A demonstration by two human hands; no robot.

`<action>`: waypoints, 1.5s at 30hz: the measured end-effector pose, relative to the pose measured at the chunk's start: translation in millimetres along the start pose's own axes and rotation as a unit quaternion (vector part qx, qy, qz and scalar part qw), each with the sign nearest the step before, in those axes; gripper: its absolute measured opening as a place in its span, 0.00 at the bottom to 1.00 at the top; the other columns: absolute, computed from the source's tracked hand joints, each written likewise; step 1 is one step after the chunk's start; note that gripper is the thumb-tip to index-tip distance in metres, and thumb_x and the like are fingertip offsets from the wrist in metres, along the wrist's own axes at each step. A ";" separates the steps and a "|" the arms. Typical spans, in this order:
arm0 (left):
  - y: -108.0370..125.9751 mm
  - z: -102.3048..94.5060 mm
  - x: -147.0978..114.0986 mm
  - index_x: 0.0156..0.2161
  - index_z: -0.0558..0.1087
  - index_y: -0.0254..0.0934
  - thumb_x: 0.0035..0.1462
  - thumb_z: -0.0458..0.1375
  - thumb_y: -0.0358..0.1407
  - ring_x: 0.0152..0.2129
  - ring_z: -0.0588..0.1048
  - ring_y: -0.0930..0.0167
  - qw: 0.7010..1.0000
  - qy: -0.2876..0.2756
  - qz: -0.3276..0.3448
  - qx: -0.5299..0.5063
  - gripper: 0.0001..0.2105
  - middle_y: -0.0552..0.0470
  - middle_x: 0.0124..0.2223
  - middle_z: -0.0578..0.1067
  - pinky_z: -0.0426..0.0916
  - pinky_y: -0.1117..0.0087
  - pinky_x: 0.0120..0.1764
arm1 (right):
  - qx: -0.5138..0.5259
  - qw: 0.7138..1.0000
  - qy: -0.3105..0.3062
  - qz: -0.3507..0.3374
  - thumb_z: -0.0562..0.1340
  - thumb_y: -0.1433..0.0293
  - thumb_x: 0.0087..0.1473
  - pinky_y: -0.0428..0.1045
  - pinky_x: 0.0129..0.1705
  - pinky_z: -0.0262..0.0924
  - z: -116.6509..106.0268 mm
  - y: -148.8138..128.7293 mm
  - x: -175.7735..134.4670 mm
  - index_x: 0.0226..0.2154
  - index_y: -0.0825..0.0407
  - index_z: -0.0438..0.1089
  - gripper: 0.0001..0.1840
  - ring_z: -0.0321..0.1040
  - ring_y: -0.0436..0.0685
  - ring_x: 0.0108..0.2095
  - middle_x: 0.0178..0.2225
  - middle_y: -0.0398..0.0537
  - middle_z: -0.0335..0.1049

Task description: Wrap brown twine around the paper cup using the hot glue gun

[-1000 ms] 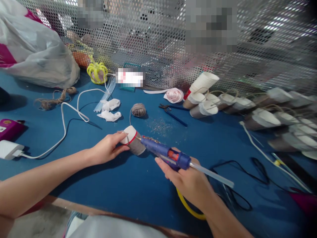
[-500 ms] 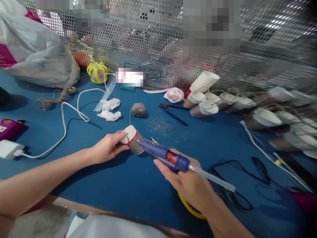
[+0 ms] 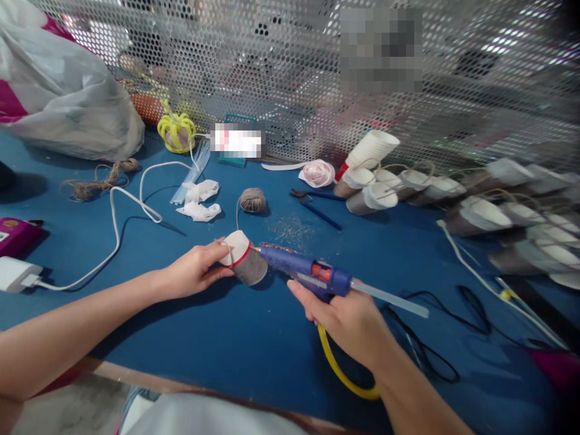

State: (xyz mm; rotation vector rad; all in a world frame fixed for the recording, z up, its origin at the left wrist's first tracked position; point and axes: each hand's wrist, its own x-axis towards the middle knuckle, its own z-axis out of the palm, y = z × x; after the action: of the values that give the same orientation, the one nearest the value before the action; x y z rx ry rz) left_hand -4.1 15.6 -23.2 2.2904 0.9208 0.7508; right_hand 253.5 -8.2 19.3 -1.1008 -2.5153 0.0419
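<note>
A small cup [image 3: 252, 268], with a white upper part, a red band and a grey body, is held tilted just above or on the blue table [image 3: 254, 344], at the near middle; whether it touches the surface cannot be told. The left hand [image 3: 203, 269] is clamped on the white end of the cup, thumb and fingers pinching it and a strand of grey yarn. The right hand [image 3: 347, 311] is closed round the handle of a blue glue gun [image 3: 294, 266], whose nozzle points at the red band, touching it or just beside it. A clear glue stick [image 3: 392, 298] projects from the rear of the gun, and a yellow loop [image 3: 339, 370] hangs below the right hand. Beyond the cup lies a ball of grey yarn [image 3: 252, 200]; left of the ball, crumpled white scraps [image 3: 200, 211]; right of it, blue-handled pliers [image 3: 319, 212]. Farther back, a pink ribbon roll [image 3: 318, 173] lies near a stack of white cups [image 3: 372, 149]. A perforated metal panel [image 3: 290, 78] stands behind.
</note>
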 end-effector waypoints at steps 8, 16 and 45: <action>-1.2 -1.9 -0.5 0.37 0.65 0.32 0.57 0.50 0.33 0.32 0.73 0.70 1.000 -0.012 0.001 0.001 0.06 0.45 0.35 0.74 0.66 0.67 0.43 | 0.106 0.984 -0.038 0.137 0.55 0.62 0.52 0.46 0.24 0.61 -6.5 -10.1 0.7 0.11 0.49 0.63 0.21 0.63 0.50 0.15 0.10 0.39 0.63; -2.6 -2.0 -0.4 0.38 0.65 0.32 0.57 0.50 0.32 0.35 0.73 0.69 1.000 -0.014 0.013 -0.003 0.05 0.48 0.32 0.73 0.62 0.65 0.49 | 0.197 0.931 -0.087 0.295 0.55 0.57 0.49 0.44 0.19 0.58 -5.4 -10.2 11.7 0.09 0.50 0.58 0.24 0.61 0.48 0.12 0.08 0.39 0.60; -0.6 -0.8 0.4 0.34 0.64 0.32 0.57 0.49 0.34 0.30 0.71 0.71 1.000 -0.013 -0.010 0.000 0.06 0.46 0.32 0.72 0.65 0.70 0.38 | 0.103 0.984 -0.034 0.138 0.56 0.61 0.50 0.48 0.26 0.64 -0.9 -7.6 -1.8 0.16 0.46 0.68 0.16 0.67 0.54 0.20 0.11 0.41 0.63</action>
State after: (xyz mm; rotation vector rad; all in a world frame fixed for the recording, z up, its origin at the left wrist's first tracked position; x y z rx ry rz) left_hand -4.6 16.6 -22.9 2.2828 0.9294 0.7111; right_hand 249.7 -14.8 20.8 -1.3699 -2.3325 0.4140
